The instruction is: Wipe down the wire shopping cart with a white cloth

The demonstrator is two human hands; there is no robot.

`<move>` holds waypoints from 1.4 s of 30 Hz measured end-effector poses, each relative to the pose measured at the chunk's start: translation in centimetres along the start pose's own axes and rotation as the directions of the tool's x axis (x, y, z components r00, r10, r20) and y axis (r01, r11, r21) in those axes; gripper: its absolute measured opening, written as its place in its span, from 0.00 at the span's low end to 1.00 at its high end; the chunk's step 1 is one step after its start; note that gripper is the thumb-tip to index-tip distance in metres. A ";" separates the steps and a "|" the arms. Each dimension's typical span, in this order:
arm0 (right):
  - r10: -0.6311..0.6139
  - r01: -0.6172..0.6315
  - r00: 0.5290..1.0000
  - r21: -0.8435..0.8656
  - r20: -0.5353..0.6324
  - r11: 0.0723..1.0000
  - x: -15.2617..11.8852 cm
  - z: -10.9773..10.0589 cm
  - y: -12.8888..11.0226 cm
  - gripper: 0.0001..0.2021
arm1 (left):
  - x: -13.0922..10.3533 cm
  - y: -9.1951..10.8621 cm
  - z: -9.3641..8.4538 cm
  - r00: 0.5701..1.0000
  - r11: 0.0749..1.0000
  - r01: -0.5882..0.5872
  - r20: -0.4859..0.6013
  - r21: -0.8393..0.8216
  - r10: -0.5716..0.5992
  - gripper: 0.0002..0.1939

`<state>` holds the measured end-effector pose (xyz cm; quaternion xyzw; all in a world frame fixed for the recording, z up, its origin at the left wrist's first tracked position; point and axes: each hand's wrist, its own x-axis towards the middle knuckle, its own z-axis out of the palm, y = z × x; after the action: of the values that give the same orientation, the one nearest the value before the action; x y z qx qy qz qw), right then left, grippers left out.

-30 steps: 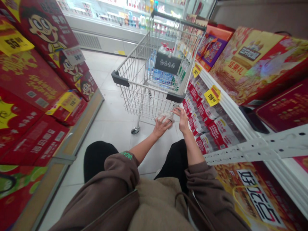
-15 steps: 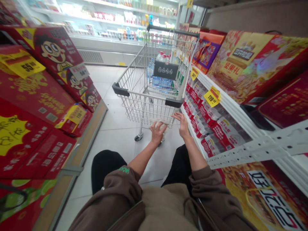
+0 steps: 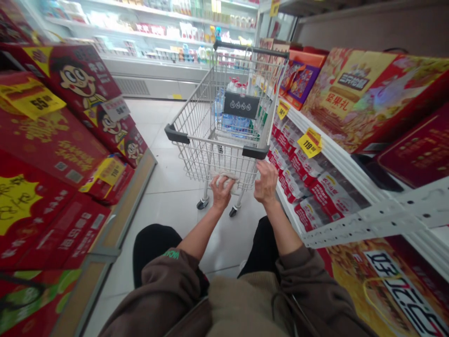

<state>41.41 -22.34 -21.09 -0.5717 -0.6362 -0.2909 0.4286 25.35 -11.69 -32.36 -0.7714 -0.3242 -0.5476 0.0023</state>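
A wire shopping cart [image 3: 191, 159] with grey corner pieces stands in front of my knees, its near end facing me. My left hand [image 3: 221, 193] is closed over a whitish cloth [image 3: 231, 179], pressed to the lower edge of the basket's near end. Just right of it, my right hand [image 3: 266, 182] has its fingers curled at the basket's right near corner, below the grey corner piece [image 3: 256, 152]. Its fingertips are partly hidden by the hand itself. Deep in the cart, packs of bottled water [image 3: 233, 122] sit behind a dark sign panel [image 3: 242, 104].
Stacked red gift boxes [image 3: 80, 140] line the aisle on the left. Close on the right runs a white shelf [image 3: 336, 164] with boxes, price tags and red-and-white bottle packs [image 3: 324, 196]. A lit refrigerated display [image 3: 157, 28] crosses the far end. Cart wheels [image 3: 202, 203] rest on pale floor tiles.
My left hand has slid a little left with the cloth along the basket's lower edge. My right hand's fingers, stretched out before, have curled in at the corner.
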 end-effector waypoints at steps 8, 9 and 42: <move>-0.006 0.012 0.986 -0.038 0.166 0.999 -0.3 1.2 -0.4 0.23 | 4.2 0.3 1.2 0.999 0.999 0.037 0.013 -0.017 -0.037 0.17; 0.008 -0.004 0.983 -0.020 0.183 1.000 -0.7 1.3 -0.4 0.23 | 3.7 0.0 1.2 0.999 0.999 0.032 0.036 -0.025 -0.031 0.17; 0.129 -0.093 0.970 -0.179 0.205 0.979 9.7 3.7 -0.5 0.28 | 9.8 -2.6 -2.2 0.910 0.930 0.352 -0.193 -0.106 -0.367 0.25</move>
<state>40.31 -14.66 -14.20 -0.6689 -0.6190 -0.2554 0.3229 24.09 -5.56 -24.13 -0.6360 -0.4393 -0.6278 -0.0911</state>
